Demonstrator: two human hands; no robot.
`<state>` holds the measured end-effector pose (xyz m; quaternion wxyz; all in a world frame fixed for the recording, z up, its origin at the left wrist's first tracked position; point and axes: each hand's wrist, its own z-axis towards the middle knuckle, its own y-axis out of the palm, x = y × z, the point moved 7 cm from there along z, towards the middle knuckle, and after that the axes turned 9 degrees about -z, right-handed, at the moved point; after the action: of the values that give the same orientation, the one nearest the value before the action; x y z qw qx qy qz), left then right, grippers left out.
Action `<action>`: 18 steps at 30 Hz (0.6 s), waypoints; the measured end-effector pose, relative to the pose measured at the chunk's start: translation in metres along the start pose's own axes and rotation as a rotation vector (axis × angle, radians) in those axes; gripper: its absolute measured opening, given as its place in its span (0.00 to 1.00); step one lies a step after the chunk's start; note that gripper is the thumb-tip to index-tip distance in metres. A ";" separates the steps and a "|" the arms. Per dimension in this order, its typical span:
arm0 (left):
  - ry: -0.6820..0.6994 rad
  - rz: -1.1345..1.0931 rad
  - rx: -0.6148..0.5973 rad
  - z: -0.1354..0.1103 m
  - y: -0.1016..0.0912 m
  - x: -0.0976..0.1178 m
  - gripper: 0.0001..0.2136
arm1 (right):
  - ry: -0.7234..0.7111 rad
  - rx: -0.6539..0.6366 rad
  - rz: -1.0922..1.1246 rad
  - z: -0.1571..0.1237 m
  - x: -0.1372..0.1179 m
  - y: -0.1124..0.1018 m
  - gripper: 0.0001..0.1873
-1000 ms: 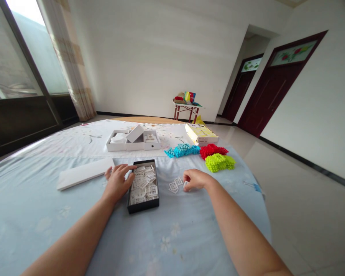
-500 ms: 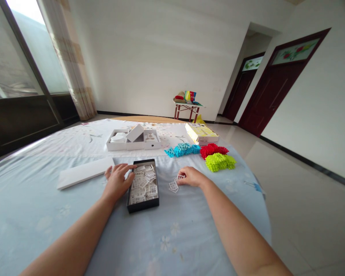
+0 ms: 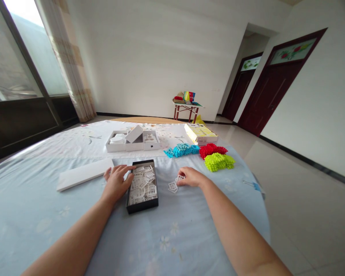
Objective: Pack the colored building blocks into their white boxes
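A black-rimmed box [image 3: 142, 207] full of small white lattice pieces [image 3: 143, 182] stands before me on the cloth-covered table. My left hand [image 3: 118, 181] rests at its left side, fingers stretched out, with the index fingertip on the box's rim. To the right of the box, my right hand [image 3: 189, 177] pinches a small white window-shaped lattice piece [image 3: 179, 178] between thumb and fingers, just above the cloth. Another lattice piece [image 3: 173, 187] lies beside it on the cloth, touching or overlapping it; I cannot tell which.
Blue [image 3: 181, 150], red [image 3: 212, 150] and lime-green [image 3: 220, 162] piles of small pieces sit at the right. Behind them is a yellow-and-white box [image 3: 201, 135]. A white compartment tray [image 3: 116, 147] stands at the back, and a flat white lid [image 3: 84, 174] lies at the left.
The view has shifted very slightly. Both hands keep nearly the same place and grip, with the right still holding the lattice piece.
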<state>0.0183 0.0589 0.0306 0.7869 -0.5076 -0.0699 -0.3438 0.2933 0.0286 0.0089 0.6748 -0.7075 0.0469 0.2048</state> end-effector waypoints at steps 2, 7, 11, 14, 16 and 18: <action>0.000 -0.002 0.000 0.000 0.000 0.000 0.16 | 0.002 -0.002 0.068 -0.001 0.000 -0.002 0.13; -0.006 0.001 -0.004 0.000 0.000 0.001 0.16 | -0.053 0.032 0.362 -0.003 -0.012 -0.011 0.13; -0.001 0.007 0.000 0.000 0.000 0.001 0.16 | -0.119 -0.117 0.381 -0.005 -0.029 0.001 0.21; 0.000 0.008 0.009 0.000 -0.001 0.001 0.16 | -0.095 -0.138 0.179 -0.005 -0.032 0.008 0.21; 0.001 0.008 0.013 0.000 -0.001 0.002 0.16 | -0.101 -0.110 0.055 -0.005 -0.033 0.008 0.17; 0.001 0.005 0.012 0.000 -0.002 0.004 0.16 | -0.124 -0.095 -0.023 -0.007 -0.035 0.006 0.15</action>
<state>0.0196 0.0561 0.0339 0.7909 -0.5026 -0.0703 -0.3419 0.2607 0.0141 0.0157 0.6443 -0.7253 -0.0130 0.2424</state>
